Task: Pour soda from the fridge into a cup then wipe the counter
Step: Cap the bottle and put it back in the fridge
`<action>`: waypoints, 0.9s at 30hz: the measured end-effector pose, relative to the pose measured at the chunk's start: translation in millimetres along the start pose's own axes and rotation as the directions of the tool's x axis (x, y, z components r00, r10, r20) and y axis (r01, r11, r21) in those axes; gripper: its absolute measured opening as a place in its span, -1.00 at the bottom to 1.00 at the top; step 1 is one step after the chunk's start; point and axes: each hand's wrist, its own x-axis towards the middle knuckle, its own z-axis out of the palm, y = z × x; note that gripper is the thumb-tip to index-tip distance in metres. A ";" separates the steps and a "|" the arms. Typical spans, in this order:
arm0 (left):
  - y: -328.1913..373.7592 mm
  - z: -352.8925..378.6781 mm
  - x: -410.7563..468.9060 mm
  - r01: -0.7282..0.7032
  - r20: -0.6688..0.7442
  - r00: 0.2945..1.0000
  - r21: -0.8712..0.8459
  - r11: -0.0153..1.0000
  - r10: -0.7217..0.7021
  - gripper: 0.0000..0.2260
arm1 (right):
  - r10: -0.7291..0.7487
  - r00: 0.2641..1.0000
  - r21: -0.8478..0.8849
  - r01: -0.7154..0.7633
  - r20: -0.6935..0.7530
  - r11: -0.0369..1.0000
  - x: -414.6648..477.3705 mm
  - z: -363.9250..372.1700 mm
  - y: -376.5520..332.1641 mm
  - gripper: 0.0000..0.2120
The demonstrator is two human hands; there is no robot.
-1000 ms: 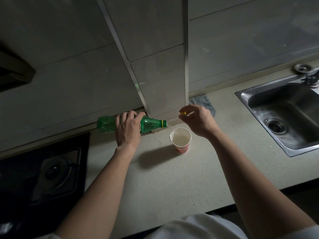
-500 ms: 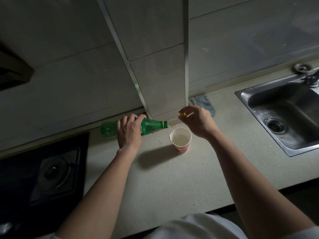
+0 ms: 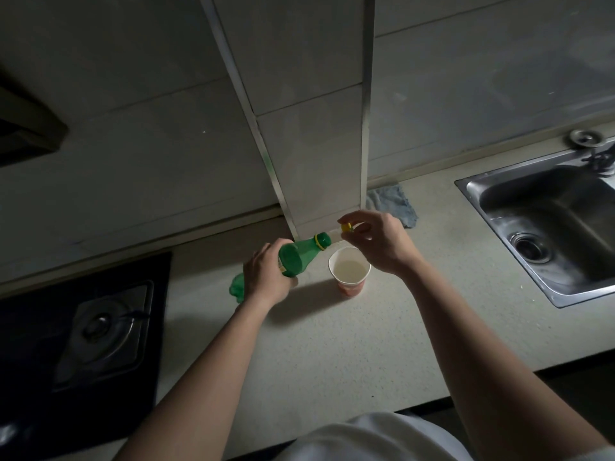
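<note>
Left hand (image 3: 266, 277) grips the green bottle (image 3: 301, 254), tilted, neck just beside the cup (image 3: 349, 281). Right hand (image 3: 382, 244) pinches the yellow cap (image 3: 347, 227). Cup stands on the counter (image 3: 332, 344), pale liquid inside. Cloth (image 3: 392, 202) lies by the wall.

One each: bottle (image 3: 301, 257), cup (image 3: 351, 289), cap (image 3: 346, 227), cloth (image 3: 392, 202), sink (image 3: 565, 227).

**Both hands at the cup, both gripping**

Left hand (image 3: 266, 277): just left of the cup (image 3: 351, 289), back of hand to camera, fingers and thumb curled round the body of a green bottle (image 3: 299, 256). Forearm bare, reaching in from lower left of the cup.

Right hand (image 3: 379, 241): over the cup's far right rim. Thumb and forefinger pinch a small yellow cap (image 3: 346, 227), other fingers loosely bent. Forearm bare, coming in from lower right.

Hands near each other, not touching.
</note>
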 end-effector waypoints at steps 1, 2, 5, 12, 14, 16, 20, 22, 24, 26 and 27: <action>-0.5 1.5 -3.2 0.024 0.020 1.000 -0.045 0.999 -0.023 -0.47 | -0.028 1.000 -0.004 0.028 0.012 1.000 -0.2 0.8 -1.1 -0.74; -1.1 2.7 -6.0 0.054 0.044 0.998 -0.085 0.995 -0.050 -0.47 | -0.047 0.999 0.000 0.047 0.018 0.999 -0.2 1.7 -2.1 -0.73; -2.9 5.9 -11.8 0.124 0.115 0.988 -0.165 0.979 -0.105 -0.44 | -0.071 0.997 0.027 0.070 0.037 0.997 0.1 3.2 -6.1 -0.67; -3.7 3.3 -15.0 0.167 0.167 0.977 -0.227 0.959 -0.130 -0.41 | -0.151 0.981 0.046 0.147 0.119 0.988 1.5 8.3 -20.6 -0.69; -3.8 -0.2 -14.2 0.163 0.166 0.978 -0.226 0.960 -0.127 -0.41 | -0.170 0.976 0.048 0.165 0.133 0.985 0.7 12.9 -22.4 -0.69; -4.3 -2.7 -14.1 0.159 0.164 0.979 -0.224 0.961 -0.124 -0.40 | -0.190 0.973 0.056 0.184 0.132 0.981 -0.3 17.5 -23.2 -0.70; -4.5 -4.9 -15.4 0.153 0.163 0.979 -0.221 0.963 -0.118 -0.41 | -0.186 0.976 0.082 0.177 0.116 0.981 0.0 22.2 -26.8 -0.71; -3.5 -5.9 -15.7 0.150 0.170 0.979 -0.214 0.965 -0.114 -0.41 | -0.182 0.977 0.097 0.172 0.111 0.980 0.1 22.9 -29.3 -0.71; -2.4 -6.5 -15.9 0.152 0.168 0.979 -0.216 0.965 -0.117 -0.42 | -0.192 0.976 0.092 0.183 0.104 0.979 -0.4 22.7 -31.8 -0.72; -1.9 -7.5 -16.1 0.151 0.157 0.980 -0.210 0.966 -0.119 -0.44 | -0.224 0.968 0.046 0.220 0.111 0.974 -0.4 22.5 -33.2 -0.72; -2.4 -8.0 -16.0 0.142 0.144 0.983 -0.203 0.969 -0.113 -0.45 | -0.238 0.964 0.018 0.238 0.117 0.971 -0.2 22.4 -33.4 -0.72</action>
